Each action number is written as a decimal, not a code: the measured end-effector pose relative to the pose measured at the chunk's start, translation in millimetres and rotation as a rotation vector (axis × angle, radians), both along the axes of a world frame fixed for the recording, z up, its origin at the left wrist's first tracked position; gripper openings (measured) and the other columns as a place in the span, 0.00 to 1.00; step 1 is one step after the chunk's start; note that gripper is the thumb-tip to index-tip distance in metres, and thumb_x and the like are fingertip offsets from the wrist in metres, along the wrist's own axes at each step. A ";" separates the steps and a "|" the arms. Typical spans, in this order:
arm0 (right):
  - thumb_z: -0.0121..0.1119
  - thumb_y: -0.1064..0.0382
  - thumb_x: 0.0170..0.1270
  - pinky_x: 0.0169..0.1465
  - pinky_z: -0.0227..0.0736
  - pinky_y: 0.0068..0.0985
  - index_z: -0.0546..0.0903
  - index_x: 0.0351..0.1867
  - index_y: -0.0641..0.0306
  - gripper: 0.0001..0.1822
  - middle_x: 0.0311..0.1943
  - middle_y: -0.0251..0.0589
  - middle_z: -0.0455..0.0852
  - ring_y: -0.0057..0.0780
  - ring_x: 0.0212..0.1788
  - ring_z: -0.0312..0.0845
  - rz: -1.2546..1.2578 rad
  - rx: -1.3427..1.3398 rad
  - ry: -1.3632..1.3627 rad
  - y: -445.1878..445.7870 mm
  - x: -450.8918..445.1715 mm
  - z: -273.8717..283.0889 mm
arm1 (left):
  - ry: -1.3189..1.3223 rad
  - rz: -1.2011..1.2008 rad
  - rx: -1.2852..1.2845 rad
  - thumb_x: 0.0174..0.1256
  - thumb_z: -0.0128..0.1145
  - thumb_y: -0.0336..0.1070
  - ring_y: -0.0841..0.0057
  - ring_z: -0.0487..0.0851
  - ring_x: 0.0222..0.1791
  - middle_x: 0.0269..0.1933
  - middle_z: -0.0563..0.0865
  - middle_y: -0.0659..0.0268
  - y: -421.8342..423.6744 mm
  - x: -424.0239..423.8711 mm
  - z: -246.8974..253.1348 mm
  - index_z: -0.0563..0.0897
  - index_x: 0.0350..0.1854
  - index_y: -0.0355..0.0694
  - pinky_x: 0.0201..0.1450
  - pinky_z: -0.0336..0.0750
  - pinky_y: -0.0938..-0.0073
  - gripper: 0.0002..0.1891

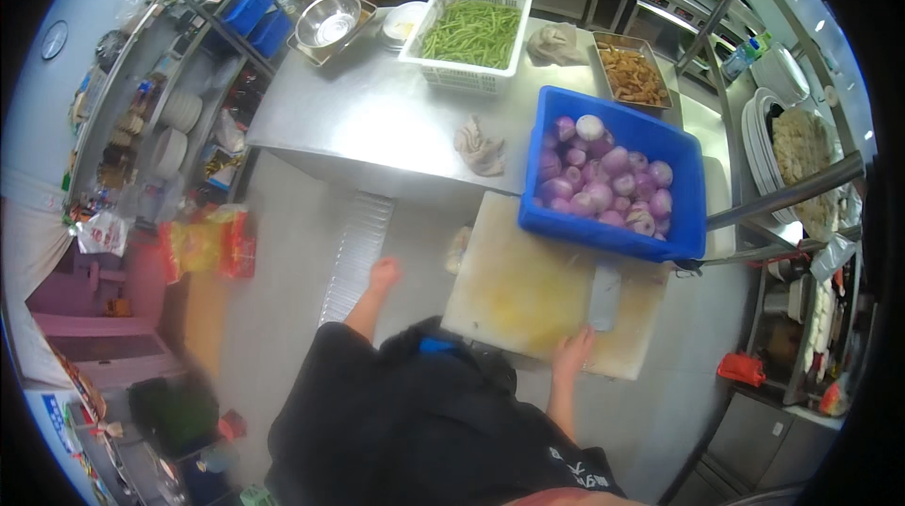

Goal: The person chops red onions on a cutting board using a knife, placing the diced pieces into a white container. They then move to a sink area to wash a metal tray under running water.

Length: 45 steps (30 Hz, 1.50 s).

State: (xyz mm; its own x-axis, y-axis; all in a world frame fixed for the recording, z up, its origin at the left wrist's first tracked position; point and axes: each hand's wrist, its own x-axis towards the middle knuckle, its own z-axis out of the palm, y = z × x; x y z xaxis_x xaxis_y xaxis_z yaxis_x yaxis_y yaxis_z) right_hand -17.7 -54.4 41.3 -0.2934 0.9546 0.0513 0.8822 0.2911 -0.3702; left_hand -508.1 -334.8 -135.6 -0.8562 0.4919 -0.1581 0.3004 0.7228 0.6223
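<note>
My right hand [574, 354] is at the near edge of a worn cutting board [523, 287], closed around the handle end of a cleaver. The cleaver's broad blade [604, 297] lies over the board and points away from me. Off the board's left side, my left hand [385, 273] is held in a loose fist above the floor, with nothing seen in it. Peeled purple onions [601, 181] fill much of a blue plastic crate [615, 244], which stands just beyond the board and overlaps its far edge.
On the steel table [339, 110] are a white basket of green beans [470, 32], crumpled cloths [481, 145] and a tray of browned food pieces [629, 71]. Across it, a person's hand touches a tray with a metal bowl [327, 20]. A rack post [785, 191] juts in at right.
</note>
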 end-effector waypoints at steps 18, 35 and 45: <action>0.49 0.71 0.69 0.34 0.78 0.25 0.79 0.56 0.68 0.17 0.35 0.44 0.87 0.26 0.30 0.83 -0.271 -0.432 0.618 -136.1 -117.4 12.0 | -0.855 0.095 0.139 0.68 0.59 0.42 0.58 0.88 0.41 0.45 0.89 0.58 -8.6 -94.2 72.1 0.81 0.55 0.38 0.47 0.82 0.65 0.18; 0.57 0.57 0.74 0.34 0.82 0.27 0.81 0.53 0.67 0.16 0.35 0.39 0.86 0.27 0.31 0.83 0.518 -1.243 0.354 -217.5 -679.8 3.9 | -0.437 0.727 0.258 0.69 0.57 0.33 0.71 0.86 0.40 0.40 0.87 0.62 -456.7 -101.3 25.7 0.84 0.50 0.40 0.44 0.81 0.68 0.11; 0.50 0.45 0.77 0.57 0.80 0.44 0.64 0.69 0.73 0.33 0.59 0.55 0.79 0.47 0.50 0.81 -0.179 -1.651 1.111 -236.3 -1028.4 -51.6 | -0.465 0.950 0.358 0.77 0.53 0.42 0.72 0.87 0.41 0.48 0.88 0.61 -448.5 -273.6 157.7 0.80 0.61 0.36 0.45 0.82 0.69 0.19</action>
State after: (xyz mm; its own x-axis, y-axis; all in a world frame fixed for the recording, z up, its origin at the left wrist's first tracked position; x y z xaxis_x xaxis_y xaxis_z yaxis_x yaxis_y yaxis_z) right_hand -1046.1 -290.7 -10.3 -0.6734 0.2711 -0.6878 0.0948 -0.8910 -0.4441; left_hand -781.7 -783.3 22.1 -0.8034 -0.2494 -0.5407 -0.5948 0.2916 0.7491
